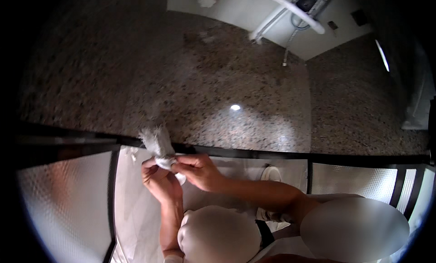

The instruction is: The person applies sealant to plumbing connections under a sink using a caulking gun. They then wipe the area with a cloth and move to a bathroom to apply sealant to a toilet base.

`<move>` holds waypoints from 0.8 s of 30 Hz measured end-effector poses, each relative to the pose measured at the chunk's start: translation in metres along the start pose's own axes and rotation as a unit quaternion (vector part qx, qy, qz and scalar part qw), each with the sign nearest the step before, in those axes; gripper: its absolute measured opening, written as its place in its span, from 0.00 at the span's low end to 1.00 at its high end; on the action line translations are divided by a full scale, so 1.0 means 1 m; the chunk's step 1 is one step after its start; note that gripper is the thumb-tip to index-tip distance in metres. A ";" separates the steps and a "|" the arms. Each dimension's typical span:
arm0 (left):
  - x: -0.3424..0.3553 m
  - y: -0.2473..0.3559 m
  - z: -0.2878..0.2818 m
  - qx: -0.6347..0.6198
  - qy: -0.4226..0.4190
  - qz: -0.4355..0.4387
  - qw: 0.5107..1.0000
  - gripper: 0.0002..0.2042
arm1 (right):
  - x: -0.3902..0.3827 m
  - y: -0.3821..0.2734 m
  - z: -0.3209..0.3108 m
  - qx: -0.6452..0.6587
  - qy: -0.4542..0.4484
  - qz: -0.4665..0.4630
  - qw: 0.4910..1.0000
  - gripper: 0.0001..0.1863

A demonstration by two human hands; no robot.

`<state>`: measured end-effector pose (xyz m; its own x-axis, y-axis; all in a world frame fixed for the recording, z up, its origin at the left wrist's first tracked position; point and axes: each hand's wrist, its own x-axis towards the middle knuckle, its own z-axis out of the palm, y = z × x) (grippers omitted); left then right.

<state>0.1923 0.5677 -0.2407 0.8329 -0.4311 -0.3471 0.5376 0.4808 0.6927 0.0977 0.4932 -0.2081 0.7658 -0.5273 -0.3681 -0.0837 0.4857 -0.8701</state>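
Note:
Both hands meet at a whitish bundle with a frayed, tufted top (157,140); it looks like gathered cloth or fibre, but its exact kind is unclear. My left hand (161,183) has its fingers closed round the lower part of the bundle. From the right, my right hand (200,172) pinches the same lower end with thumb and fingers, where it looks bunched or tied. The frayed end points up and away from me, over a black edge strip. A small white part shows below my fingers.
Beyond the black strip (236,154) spreads a speckled brown stone-like surface (218,72) with a bright light spot. Black-framed textured glass panels (68,204) stand left and right. A white pipe (295,10) and hoses are at the far wall. A pale shoe (271,173) is on the light floor.

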 end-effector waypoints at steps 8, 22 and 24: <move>0.024 -0.002 -0.004 -0.050 0.062 -0.154 0.985 0.19 | -0.026 -0.048 -0.042 -0.258 0.032 -0.070 0.963 0.13; 0.013 -0.019 -0.004 0.009 -0.004 -0.150 0.989 0.12 | 0.113 -0.460 -0.296 -0.894 0.179 -0.379 0.159 0.28; 0.013 -0.019 0.005 0.026 0.001 -0.151 0.988 0.12 | 0.126 -0.466 -0.298 -0.907 0.212 -0.347 0.112 0.29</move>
<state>0.1920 0.5492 -0.2551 0.6363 -0.5467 -0.5443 0.7540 0.2913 0.5887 0.0432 -0.0066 0.0532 0.9222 -0.1715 0.3465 -0.3840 -0.5120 0.7684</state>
